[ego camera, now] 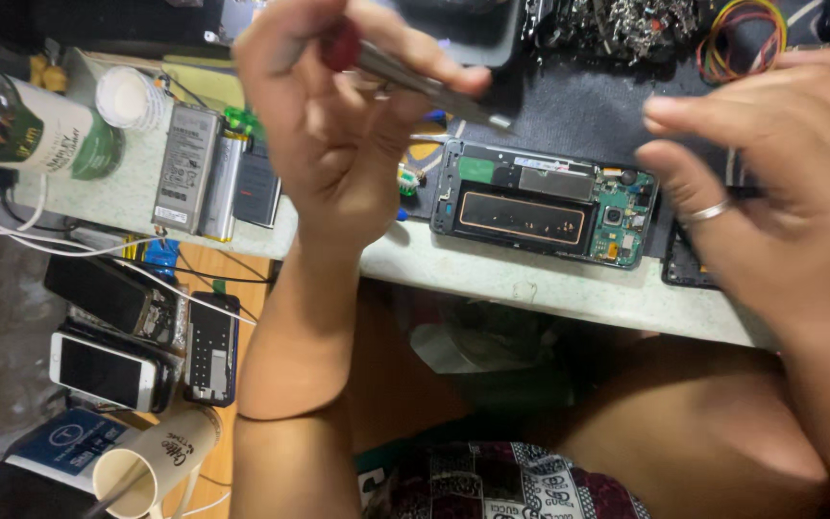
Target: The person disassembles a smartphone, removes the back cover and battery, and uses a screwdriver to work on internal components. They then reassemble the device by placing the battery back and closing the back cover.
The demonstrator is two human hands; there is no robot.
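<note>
A: Item one, near: opened phone (pixel 542 204) flat at the surface (pixel 530 284) edge, back cover off, battery bay empty, board exposed.

B: My grips? Left hand (pixel 338 125) pinching tweezers (pixel 429 88) above it; right hand (pixel 770 183) spread, empty. Reassembly outstanding, I judge.

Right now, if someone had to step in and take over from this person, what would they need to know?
Left hand: raised above the bench edge, gripping metal tweezers, tips pointing toward the opened phone.
Right hand: open, holding nothing, ring on one finger, hovering right of the phone.
Opened phone: flat on the dark mat, back off, circuit board exposed.
A loose battery lies to the left.
Done: phone opened. Left: work inside it; the exact step can't be told.
</note>
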